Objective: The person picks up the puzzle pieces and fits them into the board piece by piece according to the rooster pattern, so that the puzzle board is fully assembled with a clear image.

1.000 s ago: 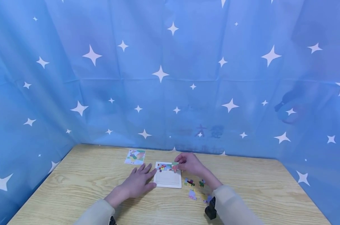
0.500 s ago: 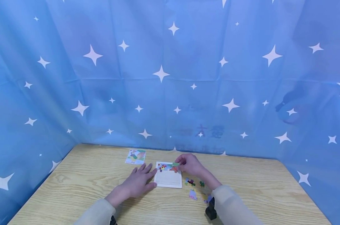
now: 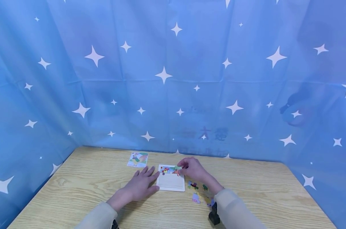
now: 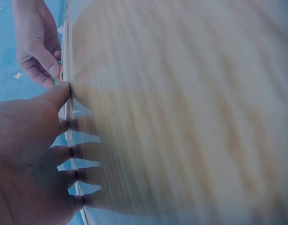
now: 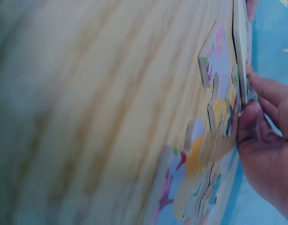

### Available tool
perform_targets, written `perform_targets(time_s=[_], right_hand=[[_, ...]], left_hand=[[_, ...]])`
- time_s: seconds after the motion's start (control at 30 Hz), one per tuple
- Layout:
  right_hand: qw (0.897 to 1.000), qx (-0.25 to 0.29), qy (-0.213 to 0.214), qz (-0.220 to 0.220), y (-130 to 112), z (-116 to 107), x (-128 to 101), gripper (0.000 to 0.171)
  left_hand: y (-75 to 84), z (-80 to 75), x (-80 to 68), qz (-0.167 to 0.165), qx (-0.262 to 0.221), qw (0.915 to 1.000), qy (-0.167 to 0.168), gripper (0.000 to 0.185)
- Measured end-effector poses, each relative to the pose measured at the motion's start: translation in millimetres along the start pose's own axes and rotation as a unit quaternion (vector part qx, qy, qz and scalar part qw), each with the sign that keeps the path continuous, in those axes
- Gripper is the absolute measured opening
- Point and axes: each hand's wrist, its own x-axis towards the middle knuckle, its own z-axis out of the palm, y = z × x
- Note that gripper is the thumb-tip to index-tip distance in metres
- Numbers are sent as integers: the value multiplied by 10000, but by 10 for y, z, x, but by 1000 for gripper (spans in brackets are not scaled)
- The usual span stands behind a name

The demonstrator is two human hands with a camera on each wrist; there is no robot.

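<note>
- The person's left hand lies flat on the wooden table, fingers spread and straight, its fingertips touching the left edge of the white puzzle tray.
- From the left wrist view the same hand shows its fingers fanned out against the tabletop, the thumb up by the tray's edge.
- The right hand sits at the tray's far right corner, its fingertips pinching a puzzle piece that is green and red, held down at the tray's top row.
- That top row already carries a strip of coloured picture; the rest of the tray is bare white.
- In the right wrist view the fingers curl against the tray's edge; I cannot tell how much of the piece is seated.
- Loose puzzle pieces lie scattered on the table just right of the tray, beside the right forearm.
- A small picture card lies flat, further back and to the left, apart from the tray.
- A blue curtain with white stars hangs around the table.
</note>
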Motion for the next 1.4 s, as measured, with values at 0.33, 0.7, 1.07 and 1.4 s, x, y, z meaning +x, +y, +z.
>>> perform_targets(time_s=[0.33,0.7,1.07,1.4], right_hand=[[10000,-87,29,17,19,28,10,18],[9999,-75,14,-123,42,27,-1,15],[9998,-142,69,-159,45,37,-10,12],[9996,-147,47,-237,42,24,-26,11]], left_hand=[[1,0,-4,24,13,10000,34,62],[-14,8,0,49,3,10000,51,63],[-5,7,-5,40,16,10000,47,62],[-27,15,6,69,-30,10000,35,61]])
